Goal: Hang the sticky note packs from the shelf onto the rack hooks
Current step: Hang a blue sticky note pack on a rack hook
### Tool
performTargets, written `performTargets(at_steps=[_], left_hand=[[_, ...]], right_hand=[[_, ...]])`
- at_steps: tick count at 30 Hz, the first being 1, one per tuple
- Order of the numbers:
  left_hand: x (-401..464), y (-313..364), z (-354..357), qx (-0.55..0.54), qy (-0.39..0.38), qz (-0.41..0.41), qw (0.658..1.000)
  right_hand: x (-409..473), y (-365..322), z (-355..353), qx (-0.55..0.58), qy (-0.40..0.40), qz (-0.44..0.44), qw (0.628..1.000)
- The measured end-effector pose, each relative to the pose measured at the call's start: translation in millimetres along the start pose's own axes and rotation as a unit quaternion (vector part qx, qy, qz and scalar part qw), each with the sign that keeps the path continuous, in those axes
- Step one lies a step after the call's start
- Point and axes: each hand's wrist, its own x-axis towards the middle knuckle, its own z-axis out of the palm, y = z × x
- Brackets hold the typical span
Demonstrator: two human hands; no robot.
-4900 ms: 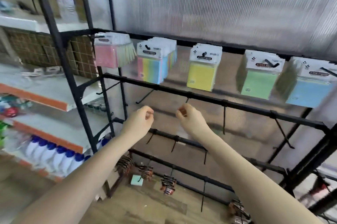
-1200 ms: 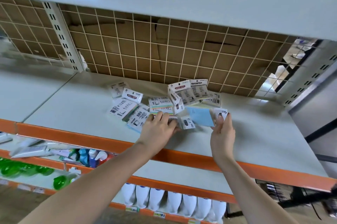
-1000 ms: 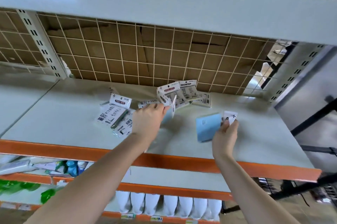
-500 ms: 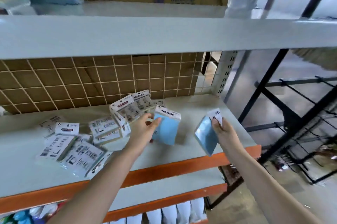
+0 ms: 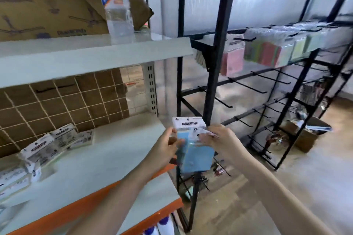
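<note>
Blue sticky note packs (image 5: 194, 150) pinched in my left hand (image 5: 164, 148) and right hand (image 5: 219, 139), unhung; rack hooks (image 5: 257, 87) at 2 o'clock, more packs (image 5: 47, 146) on shelf (image 5: 118, 150) at 9.

The sticky note packs (image 5: 194, 155) I held were light blue with white header cards (image 5: 188, 122) printed in black. The packs (image 5: 47, 145) lying on the shelf (image 5: 107, 154) showed white cards with black print; the shelf was pale grey with an orange front edge (image 5: 91, 199). Behind it ran a white wire grid (image 5: 63, 104) over brown cardboard. The rack (image 5: 214, 74) was black, and its hanging packs (image 5: 267, 53) were pink, green and yellow.
</note>
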Motion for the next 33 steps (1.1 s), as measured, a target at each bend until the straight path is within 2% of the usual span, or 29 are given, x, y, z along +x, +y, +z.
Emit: performTargets(at_steps=[2,4,8,10,13,17,19,21,26,33], left_hand=[[9.0,10.4,34.5,0.002,-0.025,-0.003,1.000],[18.9,18.3,67.9,0.017,-0.047,0.008,0.999],[38.6,34.2,133.9,0.035,-0.103,0.018,0.994],[48.4,45.3,161.3,0.019,-0.126,0.001,0.992],[59.5,62.5,193.7,-0.065,-0.152,-0.020,0.986],[79.4,82.2,232.4,-0.104,-0.165,0.008,0.981],[92.7,89.3,255.7,-0.133,-0.144,0.011,0.981],[109.5,95.4,278.2,-0.137,-0.118,0.019,0.983],[165.8,98.6,331.4,-0.192,-0.108,0.039,0.975],[250.3,117.2,391.3,-0.182,-0.108,0.089,0.973]], right_hand=[[-5.4,16.5,-32.3,-0.056,0.050,-0.037,0.997],[-12.9,27.4,-67.6,-0.058,0.086,-0.059,0.993],[-29.5,39.9,-135.4,0.026,0.029,0.006,0.999],[-35.0,44.7,-164.1,0.064,0.047,0.033,0.996],[-38.7,48.9,-199.7,0.048,0.080,0.050,0.994],[-46.0,55.5,-230.9,0.031,0.091,0.026,0.995],[-45.9,60.5,-240.5,0.045,0.105,0.015,0.993],[-42.8,68.1,-252.8,0.077,0.140,-0.001,0.987],[-28.2,102.3,-305.9,0.042,0.231,-0.026,0.972],[24.9,137.3,-396.6,-0.012,0.243,-0.020,0.970]])
